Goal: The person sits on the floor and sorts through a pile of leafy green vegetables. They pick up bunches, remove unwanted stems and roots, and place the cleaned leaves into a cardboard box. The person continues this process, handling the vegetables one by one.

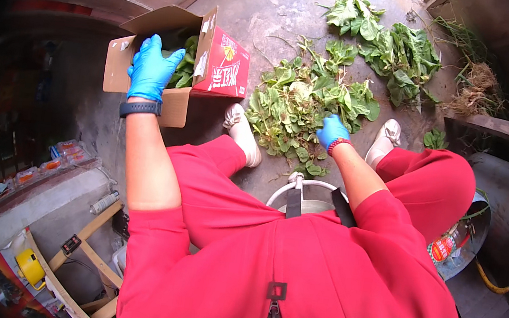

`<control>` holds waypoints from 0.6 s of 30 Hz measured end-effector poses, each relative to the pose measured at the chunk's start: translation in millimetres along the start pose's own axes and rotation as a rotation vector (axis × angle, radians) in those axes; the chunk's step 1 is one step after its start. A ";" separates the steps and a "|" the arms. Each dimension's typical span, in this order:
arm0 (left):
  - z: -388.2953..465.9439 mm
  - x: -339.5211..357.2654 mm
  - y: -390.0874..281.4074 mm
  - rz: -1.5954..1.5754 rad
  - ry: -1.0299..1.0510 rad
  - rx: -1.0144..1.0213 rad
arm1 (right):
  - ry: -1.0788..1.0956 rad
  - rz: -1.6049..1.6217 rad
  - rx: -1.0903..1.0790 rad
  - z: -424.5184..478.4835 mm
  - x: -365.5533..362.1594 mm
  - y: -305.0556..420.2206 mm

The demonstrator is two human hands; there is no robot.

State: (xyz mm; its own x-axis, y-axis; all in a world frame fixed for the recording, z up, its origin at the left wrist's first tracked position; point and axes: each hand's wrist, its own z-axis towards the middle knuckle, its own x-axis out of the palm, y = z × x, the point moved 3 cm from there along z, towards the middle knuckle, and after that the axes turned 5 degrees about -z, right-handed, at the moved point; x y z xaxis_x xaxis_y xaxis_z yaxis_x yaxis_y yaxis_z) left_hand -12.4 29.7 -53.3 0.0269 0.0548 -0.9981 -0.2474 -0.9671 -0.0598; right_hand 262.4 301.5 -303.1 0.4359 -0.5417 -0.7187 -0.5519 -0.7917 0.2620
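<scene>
My left hand point(153, 66), in a blue glove, is spread over the mouth of a red cardboard box point(228, 65) at the upper left; nothing shows in its fingers. Green leaves point(187, 64) lie inside the box. My right hand point(332, 132), gloved in blue too, touches the lower right part of a heap of leafy greens point(287, 100) on the floor. Its fingers look curled down into the leaves, and whether they hold any is hidden. Larger leafy bunches point(403, 58) lie beyond the heap.
Dry roots with green stalks point(479, 88) rest by a wooden frame point(507, 128) at the right. A metal basin point(472, 243) with a labelled package stands beside my right leg. My shoes flank the heap. A wooden rack point(95, 253) and a yellow object point(30, 268) are at the lower left.
</scene>
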 end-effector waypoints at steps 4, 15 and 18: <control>-13.4 -15.6 -38.2 -0.109 -0.128 0.281 | -0.101 -0.070 0.152 32.6 -5.1 -48.5; -35.5 -32.6 -97.9 -0.250 -0.160 0.545 | -0.302 0.358 0.149 64.6 -14.8 -100.6; -37.9 -35.2 -107.1 -0.338 -0.157 0.561 | -0.342 1.223 0.135 68.7 -44.6 -107.2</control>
State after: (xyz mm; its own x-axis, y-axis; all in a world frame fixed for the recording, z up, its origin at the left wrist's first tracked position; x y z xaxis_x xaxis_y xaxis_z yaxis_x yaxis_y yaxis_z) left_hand 49.8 121.9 -11.3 0.0610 0.4086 -0.9107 -0.7170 -0.6168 -0.3248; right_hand 253.3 430.0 -343.4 -0.5985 -0.7782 -0.1906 -0.5386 0.2147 0.8148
